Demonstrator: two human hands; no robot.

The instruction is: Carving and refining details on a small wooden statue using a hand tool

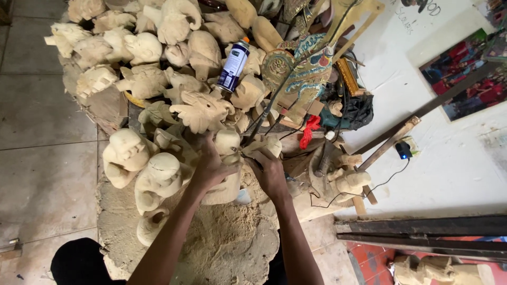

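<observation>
My left hand grips a pale unfinished wooden carving and steadies it on a sawdust-covered stump. My right hand is closed around a thin dark carving tool, whose tip rests against the carving's side. Both forearms reach up from the bottom of the view. Part of the carving is hidden under my left hand.
Several pale carved wooden heads are heaped on the left and at the back. A blue and white spray can stands among them. A painted flat puppet, red cloth and a cable lie right. Tiled floor is left.
</observation>
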